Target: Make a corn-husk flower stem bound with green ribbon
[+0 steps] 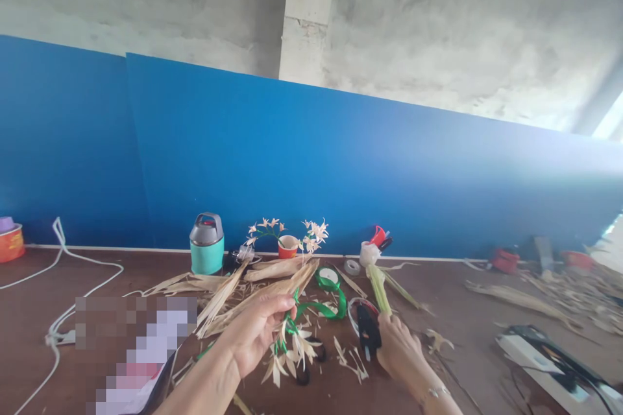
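My left hand (265, 331) pinches a stem wrapped in green floral tape (293, 311), from which pale corn-husk flowers (291, 355) hang downward. The green tape runs in a loose loop to its roll (328, 277) on the table. My right hand (402, 343) is closed at the side of a black tool that looks like a glue gun (368, 329), its tip pointing down toward me; its fingers are partly hidden. A pale green husk bundle (378, 288) lies just beyond this hand. Black-handled scissors (304, 375) lie partly hidden beneath the flowers.
Dried husks (280, 269) and scraps cover the brown table's middle. A teal canister (207, 246), a red cup (287, 246) with finished flower sprays, and a white holder (370, 253) stand against the blue partition (316, 162). A power strip (540, 363) lies right; a white cable (58, 311), left.
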`<action>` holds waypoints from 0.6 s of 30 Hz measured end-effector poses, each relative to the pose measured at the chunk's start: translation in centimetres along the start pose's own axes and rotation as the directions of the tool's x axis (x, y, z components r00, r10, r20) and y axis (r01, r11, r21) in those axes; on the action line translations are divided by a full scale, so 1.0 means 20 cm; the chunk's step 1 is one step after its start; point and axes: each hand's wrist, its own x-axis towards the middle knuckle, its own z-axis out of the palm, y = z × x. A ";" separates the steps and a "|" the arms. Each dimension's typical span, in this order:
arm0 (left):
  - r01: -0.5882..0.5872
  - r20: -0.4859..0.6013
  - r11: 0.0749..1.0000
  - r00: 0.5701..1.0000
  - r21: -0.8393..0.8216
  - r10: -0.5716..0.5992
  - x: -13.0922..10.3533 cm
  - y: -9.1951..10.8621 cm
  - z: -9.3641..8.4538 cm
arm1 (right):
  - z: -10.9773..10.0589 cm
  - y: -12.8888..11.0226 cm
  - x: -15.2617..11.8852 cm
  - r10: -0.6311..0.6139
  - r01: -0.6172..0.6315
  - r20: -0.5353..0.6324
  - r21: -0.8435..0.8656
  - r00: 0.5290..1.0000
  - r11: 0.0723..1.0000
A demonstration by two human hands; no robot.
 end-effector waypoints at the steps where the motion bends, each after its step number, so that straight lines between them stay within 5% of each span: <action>1: 0.008 -0.001 1.000 1.000 -0.005 -0.009 0.00 0.00 0.00 | -0.01 -0.02 -0.01 -0.008 0.008 -0.031 -0.005 0.999 1.000; 3: 0.018 -0.011 1.000 1.000 -0.011 -0.018 0.00 0.00 0.01 | -0.07 -0.08 -0.03 -0.063 0.068 -0.130 0.028 0.989 0.997; 6: 0.054 -0.017 0.998 0.998 -0.027 -0.054 -0.01 -0.01 0.01 | -0.20 -0.22 -0.06 -0.293 0.398 -0.323 0.336 0.900 0.854; 9: 0.109 0.003 0.992 0.994 -0.058 -0.109 -0.01 -0.01 0.02 | -0.29 -0.37 -0.10 -0.324 0.632 -0.603 0.411 0.729 0.657; 13: 0.144 0.031 0.985 0.989 -0.092 -0.142 -0.02 0.00 0.02 | -0.35 -0.46 -0.11 -0.325 0.790 -0.808 0.256 0.492 0.557; 15: 0.168 0.033 0.978 0.986 -0.120 -0.165 -0.02 0.00 0.03 | -0.36 -0.48 -0.10 -0.308 0.815 -0.822 0.286 0.479 0.503; 18: 0.199 0.059 0.968 0.980 -0.153 -0.192 -0.04 0.01 0.03 | -0.37 -0.50 -0.09 -0.312 0.773 -0.711 0.535 0.630 0.341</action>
